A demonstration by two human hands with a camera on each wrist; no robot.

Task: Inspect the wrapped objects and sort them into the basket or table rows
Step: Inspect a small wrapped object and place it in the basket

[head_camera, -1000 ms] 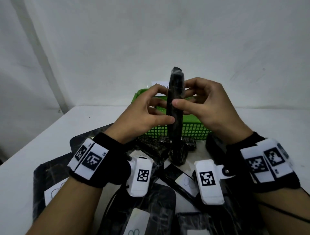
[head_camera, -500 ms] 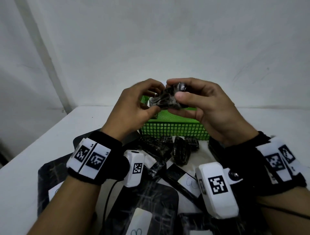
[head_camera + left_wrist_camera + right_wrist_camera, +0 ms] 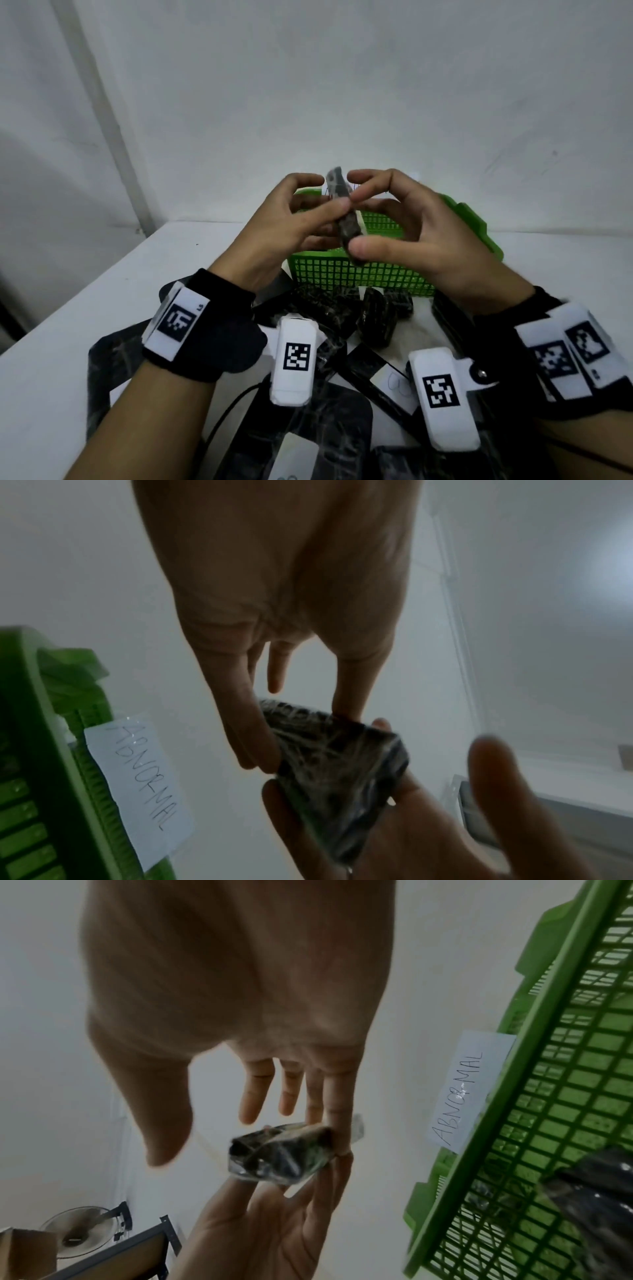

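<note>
Both my hands hold a small dark object wrapped in clear film up in front of the green mesh basket. My left hand pinches its upper part; in the left wrist view the fingers grip the wrapped object at one end. My right hand has its thumb at the lower end and its fingers curled over the top. In the right wrist view the wrapped object lies between both hands. A paper label reading ABNORMAL hangs on the basket.
Several dark wrapped pieces lie on the white table just before the basket. Flat dark wrapped items with white labels lie nearer me. Another dark wrapped piece lies inside the basket. A white wall stands close behind.
The hands have turned the wrapped object: it stood upright a second ago, lay across between the fingertips half a second ago, and now stands tilted again. Both hands stayed over the basket.
</note>
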